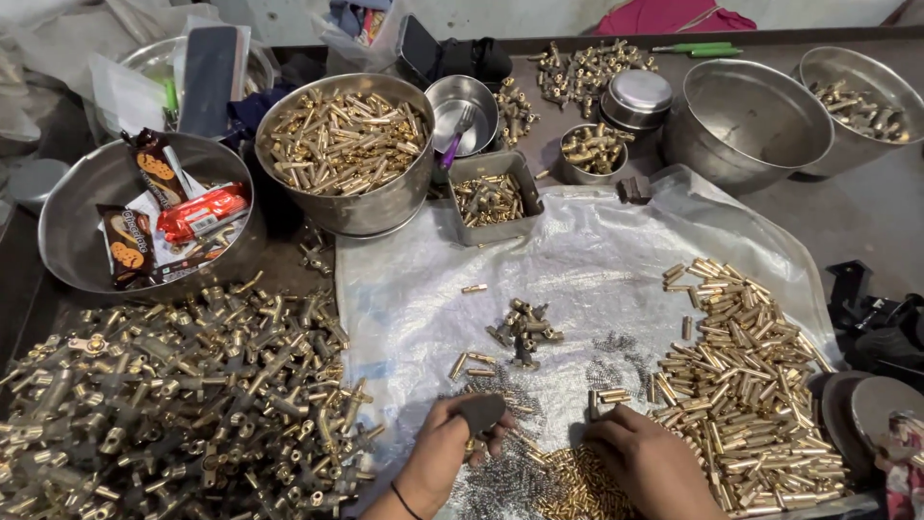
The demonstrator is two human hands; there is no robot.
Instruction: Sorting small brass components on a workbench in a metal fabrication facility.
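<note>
Looking down from head cam: both hands low centre on a clear plastic sheet (597, 250) over the table.

Left hand (445, 445) is curled closed around a small dark block (479, 412), thumb on top; a brass piece seems to sit under the fingers, can't tell exactly. Right hand (647, 462) lies palm down, fingers bent onto small brass pins (608, 396) at its fingertips; can't tell if it's pinching one. Between and below the hands: springs (500, 481) and short brass bits (568, 491), touching both hands.

Right of right hand: big brass tube pile (741, 385). Left of sheet: heap of brass valve bodies (173, 404). Mid-sheet: small fitting cluster (525, 327). Far side: steel bowl of tubes (346, 144), square tin (491, 197), snack-packet bowl (87, 212), empty bowl (746, 116).
</note>
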